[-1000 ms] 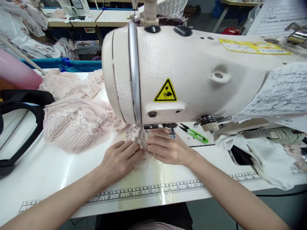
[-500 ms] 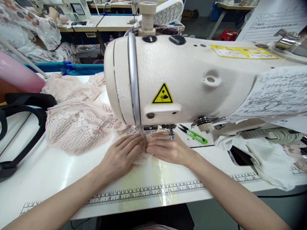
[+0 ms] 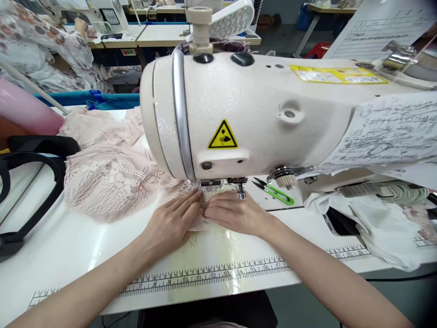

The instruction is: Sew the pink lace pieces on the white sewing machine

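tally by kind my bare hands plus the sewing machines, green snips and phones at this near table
Hands: 2 (left hand, right hand)
Machine: 1
Snips: 1
Phone: 1
Total: 5

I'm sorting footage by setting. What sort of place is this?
Most likely a garment sewing workshop: a large sewing machine dominates the view, pale pink lace fabric lies beside it, and green thread snips rest beneath its arm.
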{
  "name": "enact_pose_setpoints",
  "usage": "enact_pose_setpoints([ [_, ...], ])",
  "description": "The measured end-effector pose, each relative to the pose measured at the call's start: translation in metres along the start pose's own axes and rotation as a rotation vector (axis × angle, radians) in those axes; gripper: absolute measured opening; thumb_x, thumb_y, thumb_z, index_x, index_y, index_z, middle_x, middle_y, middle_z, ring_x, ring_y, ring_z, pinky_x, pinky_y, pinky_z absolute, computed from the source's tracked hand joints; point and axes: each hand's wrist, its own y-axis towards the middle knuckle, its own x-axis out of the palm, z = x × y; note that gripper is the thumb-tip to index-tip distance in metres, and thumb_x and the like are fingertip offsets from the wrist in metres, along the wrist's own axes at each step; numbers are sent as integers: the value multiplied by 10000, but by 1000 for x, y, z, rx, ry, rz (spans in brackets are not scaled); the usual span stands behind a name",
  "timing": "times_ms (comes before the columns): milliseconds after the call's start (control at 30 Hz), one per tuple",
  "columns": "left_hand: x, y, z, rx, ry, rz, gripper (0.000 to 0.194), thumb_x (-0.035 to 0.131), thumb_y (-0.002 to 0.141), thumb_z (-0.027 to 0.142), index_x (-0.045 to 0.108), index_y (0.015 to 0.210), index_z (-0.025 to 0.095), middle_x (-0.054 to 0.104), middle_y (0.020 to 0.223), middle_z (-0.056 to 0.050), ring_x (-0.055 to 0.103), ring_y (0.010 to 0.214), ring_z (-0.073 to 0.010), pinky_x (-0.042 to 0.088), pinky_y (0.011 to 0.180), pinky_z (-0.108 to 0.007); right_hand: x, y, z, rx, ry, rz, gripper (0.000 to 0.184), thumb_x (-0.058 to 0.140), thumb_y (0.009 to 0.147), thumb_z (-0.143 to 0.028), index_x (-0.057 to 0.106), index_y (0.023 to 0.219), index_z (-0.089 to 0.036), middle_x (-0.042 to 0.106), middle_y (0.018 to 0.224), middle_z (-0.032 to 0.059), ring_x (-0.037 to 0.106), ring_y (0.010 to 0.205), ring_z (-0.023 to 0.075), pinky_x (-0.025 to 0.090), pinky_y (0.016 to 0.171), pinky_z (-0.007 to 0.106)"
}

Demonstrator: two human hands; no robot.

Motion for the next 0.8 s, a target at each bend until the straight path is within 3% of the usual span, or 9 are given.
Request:
enact_pose_setpoints([
  [167,1,2,1,-1,19,-1,341,446,825,80,600,1127,46,636,1281,-190,580,1235,-286,571,960,-396,0,0,1,2,-21,-1,162,490,969,-151,646,966,-194,712,865,-2,633,879,115,512,721,244],
  [433,3,4,2,20,37,18,368,441,856,85,587,1190,31,643,1274,-184,584,1231,-292,566,970,-407,-8,4,1,26,-143,178,129,526,960,-198,640,899,-189,706,802,-18,635,779,97,420,577,248],
  [800,9,5,-2,-31,10,13,363,467,896,122,583,1235,62,620,1315,-167,566,1257,-280,547,1002,-414,-10,4,-2,102,-320,188,117,550,959,-260,640,899,-214,697,812,-43,547,646,89,386,655,278],
])
